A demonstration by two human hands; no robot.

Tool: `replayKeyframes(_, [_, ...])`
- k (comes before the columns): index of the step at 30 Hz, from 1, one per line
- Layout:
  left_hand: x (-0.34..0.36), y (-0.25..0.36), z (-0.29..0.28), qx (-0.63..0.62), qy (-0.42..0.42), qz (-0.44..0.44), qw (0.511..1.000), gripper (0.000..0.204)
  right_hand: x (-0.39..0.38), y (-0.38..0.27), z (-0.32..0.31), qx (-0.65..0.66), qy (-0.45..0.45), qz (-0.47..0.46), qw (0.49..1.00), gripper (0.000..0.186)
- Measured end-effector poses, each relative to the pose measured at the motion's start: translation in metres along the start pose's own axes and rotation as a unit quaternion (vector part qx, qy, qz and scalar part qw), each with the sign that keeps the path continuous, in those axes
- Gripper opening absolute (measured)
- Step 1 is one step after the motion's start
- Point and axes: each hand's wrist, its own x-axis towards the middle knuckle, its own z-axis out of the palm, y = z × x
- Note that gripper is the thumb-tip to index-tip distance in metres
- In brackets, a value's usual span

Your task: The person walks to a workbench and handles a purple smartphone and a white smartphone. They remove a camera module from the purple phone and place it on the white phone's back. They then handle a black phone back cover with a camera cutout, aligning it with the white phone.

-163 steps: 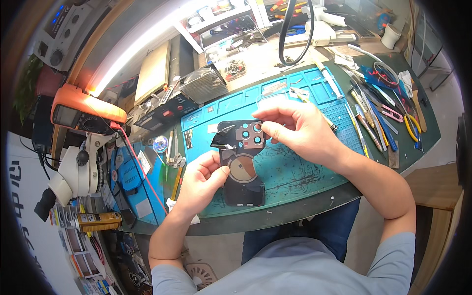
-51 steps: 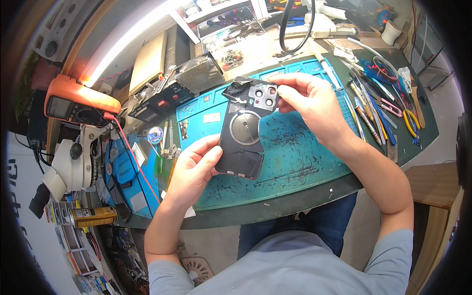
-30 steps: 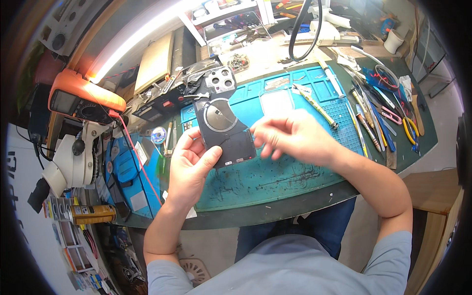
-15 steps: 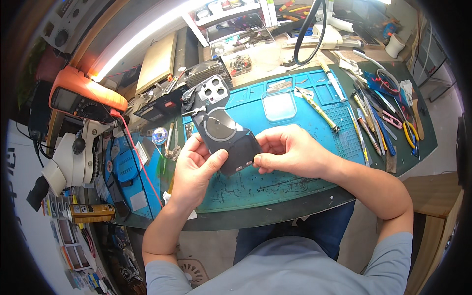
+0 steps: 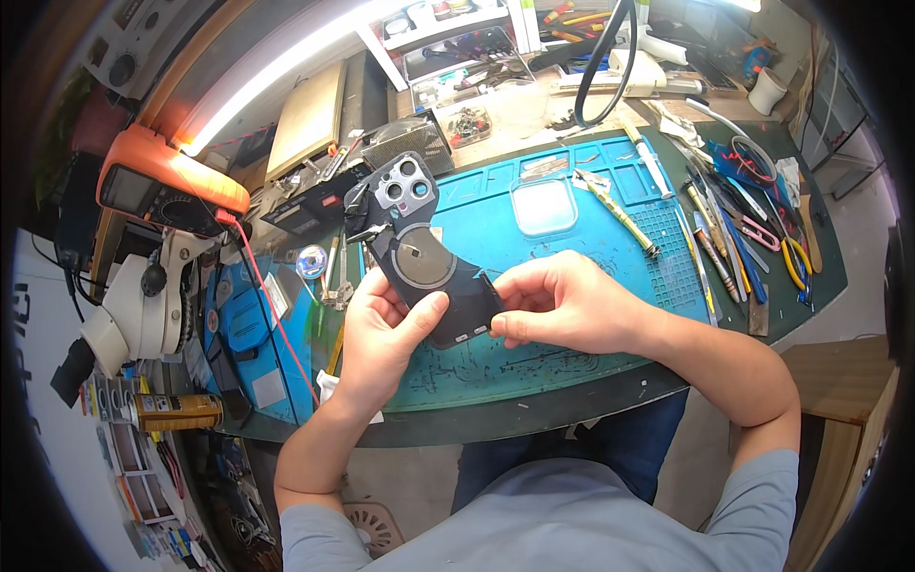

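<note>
A dark phone housing (image 5: 465, 307) is held tilted above the blue work mat, its long side slanting up to the left. At its upper end sits a square camera plate with several round lens openings, and a round grey disc lies in its middle. Crumpled dark material clings to the upper left edge. My left hand (image 5: 389, 329) is closed round the left edge, thumb on the face. At the lower right edge my right hand (image 5: 562, 303) pinches the housing between thumb and fingers; those fingertips are partly hidden behind it.
The blue mat (image 5: 610, 286) bears a clear rounded square piece (image 5: 544, 207) and a yellow-green pen-like tool (image 5: 620, 217). Pliers (image 5: 797, 262), tweezers and several hand tools lie at the right. An orange multimeter (image 5: 162, 181) with a red lead and a white microscope arm stand at the left.
The phone housing has tilted and shifted slightly left, so its camera plate and disc catch the light differently. Both hands keep hold of it.
</note>
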Motion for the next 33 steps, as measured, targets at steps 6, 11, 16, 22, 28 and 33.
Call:
replayKeyframes(6, [-0.0009,0.0007,0.0004,0.01,0.003,0.005,1.0,0.042,-0.0006,-0.0033,0.0023,-0.028,0.016,-0.007,0.999,0.024])
replayKeyframes(11, [-0.0001,0.0007,0.0026,0.005,-0.009,0.01,1.0,0.043,-0.0002,-0.0008,0.0,0.0,0.035,-0.002,0.999,0.022])
replayKeyframes(16, [0.0008,0.0017,0.0017,-0.011,-0.01,-0.008,1.0,0.044,-0.0007,-0.0029,0.0007,0.017,0.039,0.002,0.999,0.021])
replayKeyframes(22, [0.0012,0.0039,0.0035,-0.022,-0.011,-0.018,1.0,0.045,-0.0001,0.0016,-0.0011,0.051,0.04,-0.023,0.998,0.022])
replayKeyframes(28, [0.0008,0.0005,0.0042,-0.015,-0.035,0.006,0.999,0.047,-0.0005,-0.0042,-0.0006,0.04,0.068,0.025,0.997,0.024])
replayKeyframes(33, [0.0001,-0.0016,0.0056,0.004,-0.036,0.032,0.999,0.047,0.0,-0.0032,0.0005,0.039,0.082,0.016,0.996,0.016])
